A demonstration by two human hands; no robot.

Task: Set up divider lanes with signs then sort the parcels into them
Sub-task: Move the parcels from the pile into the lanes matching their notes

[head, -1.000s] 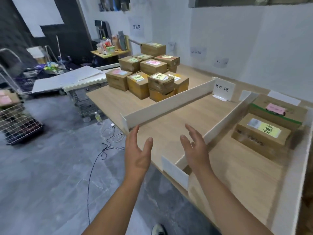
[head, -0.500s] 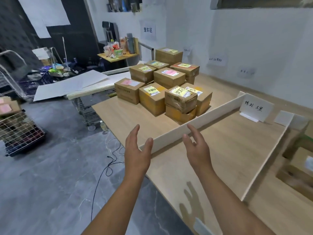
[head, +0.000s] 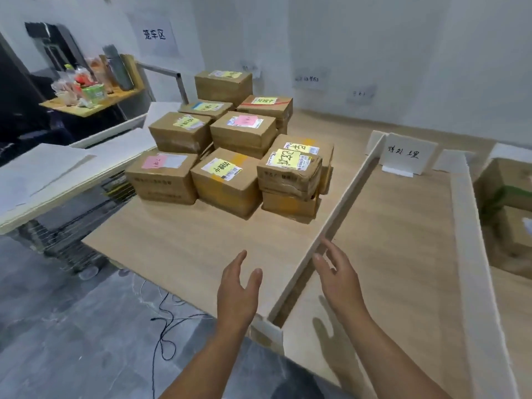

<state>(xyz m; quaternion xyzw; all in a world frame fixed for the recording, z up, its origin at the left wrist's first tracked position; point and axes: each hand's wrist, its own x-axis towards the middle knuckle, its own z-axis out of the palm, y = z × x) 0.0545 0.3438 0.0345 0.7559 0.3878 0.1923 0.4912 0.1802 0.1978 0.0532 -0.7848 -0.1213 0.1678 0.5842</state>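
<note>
A pile of several brown cardboard parcels (head: 230, 156) with yellow and pink labels stands on the wooden table (head: 184, 249) to the left of a white divider board (head: 345, 203). A second divider board (head: 475, 254) runs along the right, and a white sign (head: 406, 154) with handwriting stands at the far end of the lane between them. More parcels (head: 506, 191) lie beyond the second divider. My left hand (head: 237, 292) and my right hand (head: 339, 277) hover open above the table's near edge, palms facing each other, holding nothing. The right hand is over the first divider.
White boards (head: 57, 174) lie on a wire cart to the left. A small wooden table with bottles and snacks (head: 89, 93) stands at the back left. A black cable (head: 167, 321) trails on the grey floor. Paper notices hang on the white wall (head: 155, 34).
The view has swung left and closer to the parcel pile. Both hands stay raised and open, now nearer the first divider instead of the middle lane.
</note>
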